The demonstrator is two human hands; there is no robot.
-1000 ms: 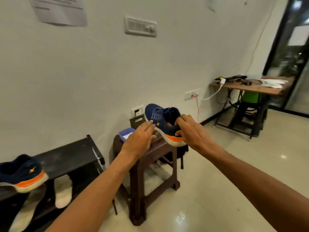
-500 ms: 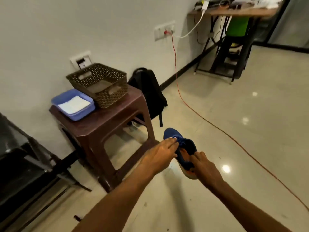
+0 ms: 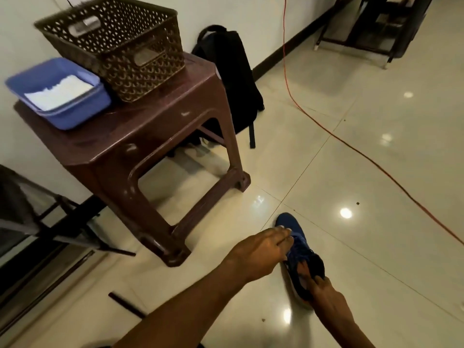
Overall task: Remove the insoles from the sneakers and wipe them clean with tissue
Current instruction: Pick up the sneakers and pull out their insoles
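Fingers [image 3: 305, 270] of the right hand [image 3: 326, 298] are curled down over the heel collar and into the opening of the blue sneaker [image 3: 291, 223], gripping it at the heel. Whether they touch the insole cannot be told; the inside of the shoe is dark and the hand covers it.

Left hand [image 3: 258, 252]: fingers [image 3: 281, 233] straight and close together, laid flat on the forefoot and laces, pressing down, not curled round anything.

Sneaker position: sole down on the tiled floor [image 3: 376, 247], toe pointing away from the person, just beside the near leg of the brown plastic surface [image 3: 120, 136] but not touching it.

Containers on the surface:
- Blue tray [image 3: 82, 114], at the left end by the wall. It holds a flat stack of white tissue [image 3: 60, 92] that covers most of its bottom.
- Brown perforated basket [image 3: 140, 76], to the right of the tray and touching it, with slot handles in its walls. Only dark lattice shows inside; contents not made out.

Other items: black backpack [image 3: 231, 79] leaning at the wall behind the surface; orange cable [image 3: 351, 146] running across the floor, well apart from the sneaker; dark metal frame [image 3: 37, 222] at the left edge, possibly a rack, blurred.
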